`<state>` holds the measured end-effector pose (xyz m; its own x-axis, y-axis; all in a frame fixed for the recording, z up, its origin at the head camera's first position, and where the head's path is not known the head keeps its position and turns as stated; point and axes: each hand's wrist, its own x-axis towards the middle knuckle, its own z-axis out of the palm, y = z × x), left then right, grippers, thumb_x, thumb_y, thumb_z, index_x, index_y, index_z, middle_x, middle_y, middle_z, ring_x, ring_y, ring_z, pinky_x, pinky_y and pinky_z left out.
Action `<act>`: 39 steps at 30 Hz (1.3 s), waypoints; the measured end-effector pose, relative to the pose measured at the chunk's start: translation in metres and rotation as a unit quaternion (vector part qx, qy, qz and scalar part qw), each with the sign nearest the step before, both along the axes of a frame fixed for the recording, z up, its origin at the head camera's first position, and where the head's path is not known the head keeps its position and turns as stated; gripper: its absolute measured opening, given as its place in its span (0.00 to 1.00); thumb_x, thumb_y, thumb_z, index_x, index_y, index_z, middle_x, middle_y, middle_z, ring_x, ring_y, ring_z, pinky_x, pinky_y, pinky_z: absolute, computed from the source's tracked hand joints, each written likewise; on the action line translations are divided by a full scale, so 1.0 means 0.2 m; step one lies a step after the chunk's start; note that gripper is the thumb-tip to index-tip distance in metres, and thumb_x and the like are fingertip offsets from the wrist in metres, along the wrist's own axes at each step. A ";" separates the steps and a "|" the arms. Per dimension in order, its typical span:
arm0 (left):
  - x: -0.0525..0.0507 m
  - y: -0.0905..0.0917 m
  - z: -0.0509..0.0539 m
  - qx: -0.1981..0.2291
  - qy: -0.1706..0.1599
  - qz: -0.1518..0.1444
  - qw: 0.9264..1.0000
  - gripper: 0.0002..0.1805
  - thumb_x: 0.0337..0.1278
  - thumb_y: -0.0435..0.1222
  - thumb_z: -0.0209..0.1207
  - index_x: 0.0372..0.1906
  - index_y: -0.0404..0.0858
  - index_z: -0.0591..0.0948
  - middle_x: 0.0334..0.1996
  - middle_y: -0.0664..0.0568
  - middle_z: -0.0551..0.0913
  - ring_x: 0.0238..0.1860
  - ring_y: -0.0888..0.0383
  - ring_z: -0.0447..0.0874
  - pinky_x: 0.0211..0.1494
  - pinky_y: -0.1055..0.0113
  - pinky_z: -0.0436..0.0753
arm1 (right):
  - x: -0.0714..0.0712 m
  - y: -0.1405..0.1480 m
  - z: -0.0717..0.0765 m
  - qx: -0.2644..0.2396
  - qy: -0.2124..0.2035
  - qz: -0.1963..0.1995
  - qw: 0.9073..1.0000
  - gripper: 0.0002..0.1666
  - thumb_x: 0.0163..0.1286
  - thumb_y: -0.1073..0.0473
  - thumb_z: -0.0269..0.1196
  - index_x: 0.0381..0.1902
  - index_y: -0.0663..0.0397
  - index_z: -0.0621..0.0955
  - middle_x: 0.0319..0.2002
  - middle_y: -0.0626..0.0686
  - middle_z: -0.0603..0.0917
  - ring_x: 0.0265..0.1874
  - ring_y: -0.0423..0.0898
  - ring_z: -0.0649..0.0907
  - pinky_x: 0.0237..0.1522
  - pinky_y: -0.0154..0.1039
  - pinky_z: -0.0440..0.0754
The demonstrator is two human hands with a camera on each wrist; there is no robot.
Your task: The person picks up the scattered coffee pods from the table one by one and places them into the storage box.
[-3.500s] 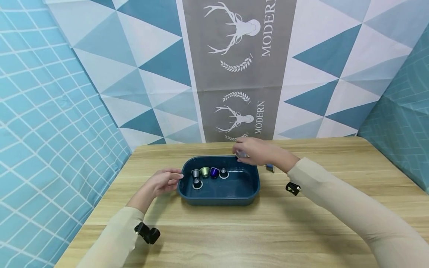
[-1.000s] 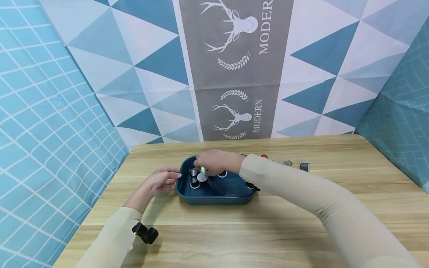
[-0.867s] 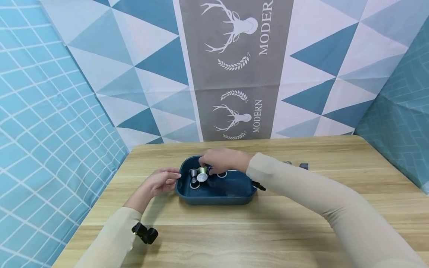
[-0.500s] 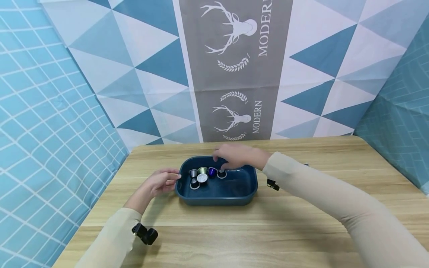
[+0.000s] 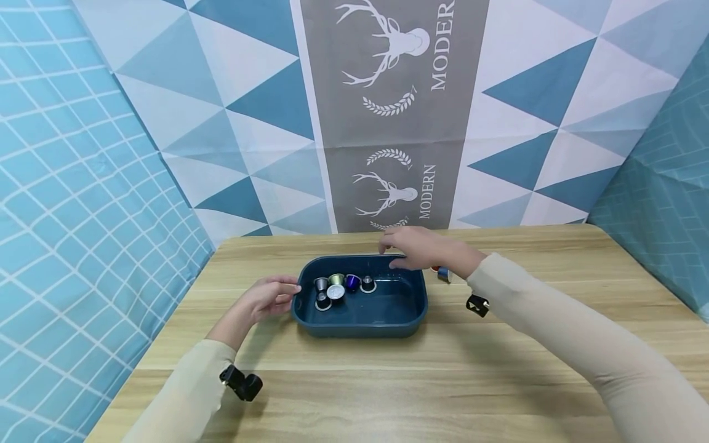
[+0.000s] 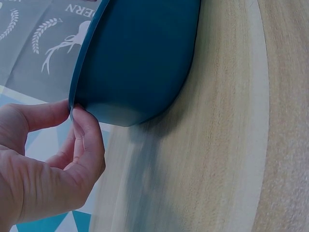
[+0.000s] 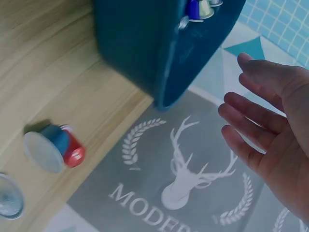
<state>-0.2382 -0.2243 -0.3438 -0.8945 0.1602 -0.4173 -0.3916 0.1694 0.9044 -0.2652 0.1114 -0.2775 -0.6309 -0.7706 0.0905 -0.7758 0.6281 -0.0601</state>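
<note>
Tabletop (image 5: 354,394), hands (image 5: 268,299) at bin (image 5: 360,331), capsules (image 5: 352,282) inside

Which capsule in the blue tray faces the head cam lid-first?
The pale-lidded capsule, just below the green capsule in the head view: its round lid shows face-on; others in the tray show sides or bases.

a deer-printed backdrop (image 5: 382,132) hangs behind the table (image 5: 354,394) — pale wood grain.
</note>
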 end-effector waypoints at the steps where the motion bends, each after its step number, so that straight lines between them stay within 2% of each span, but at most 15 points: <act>1: 0.00 0.00 0.00 0.000 0.000 0.001 1.000 0.26 0.63 0.31 0.55 0.65 0.30 0.64 0.20 0.62 0.75 0.17 0.71 0.64 0.28 0.79 0.77 | 0.00 0.02 -0.01 -0.003 -0.001 -0.001 1.000 0.17 0.62 0.58 0.68 0.48 0.56 0.81 0.48 0.54 0.82 0.50 0.50 0.82 0.54 0.45 0.81; 6: 0.00 0.00 0.00 -0.004 0.001 0.000 1.000 0.26 0.63 0.31 0.55 0.64 0.30 0.65 0.22 0.62 0.77 0.19 0.71 0.68 0.28 0.79 0.78 | -0.01 0.11 -0.06 -0.020 -0.008 -0.002 1.000 0.17 0.62 0.59 0.68 0.48 0.58 0.80 0.47 0.55 0.82 0.49 0.51 0.82 0.53 0.46 0.82; 18: 0.01 0.00 -0.01 -0.004 0.003 0.004 1.000 0.23 0.63 0.31 0.55 0.62 0.31 0.67 0.19 0.63 0.75 0.18 0.72 0.68 0.28 0.78 0.77 | -0.01 0.27 -0.16 -0.069 0.012 -0.023 0.997 0.15 0.61 0.63 0.68 0.45 0.60 0.81 0.45 0.56 0.84 0.45 0.53 0.83 0.48 0.46 0.83; 28: 0.00 0.00 0.01 -0.002 0.005 -0.003 1.000 0.25 0.64 0.31 0.54 0.64 0.30 0.64 0.19 0.62 0.72 0.18 0.70 0.64 0.28 0.78 0.76 | -0.02 0.38 -0.24 -0.074 0.028 -0.050 0.996 0.11 0.59 0.65 0.68 0.41 0.61 0.82 0.39 0.57 0.84 0.37 0.51 0.81 0.42 0.46 0.82; 31: 0.00 0.00 0.01 -0.001 0.003 -0.001 1.000 0.25 0.64 0.31 0.54 0.65 0.30 0.64 0.19 0.62 0.73 0.18 0.70 0.64 0.29 0.78 0.76 | -0.03 0.41 -0.27 -0.071 0.015 -0.060 0.996 0.09 0.60 0.65 0.67 0.39 0.60 0.82 0.36 0.57 0.83 0.34 0.51 0.81 0.40 0.44 0.82; 39: 0.01 0.00 0.01 -0.005 0.001 0.000 1.000 0.26 0.64 0.31 0.55 0.64 0.31 0.64 0.19 0.62 0.72 0.18 0.70 0.64 0.28 0.78 0.76 | -0.04 0.46 -0.32 -0.055 -0.009 -0.066 0.996 0.09 0.59 0.66 0.68 0.39 0.59 0.84 0.39 0.55 0.85 0.40 0.52 0.84 0.45 0.47 0.83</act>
<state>-0.2371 -0.2241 -0.3424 -0.8951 0.1566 -0.4174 -0.3901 0.1782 0.9034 -0.2728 0.2044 -0.3423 -0.7278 -0.6675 0.1574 -0.6856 0.7127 -0.1480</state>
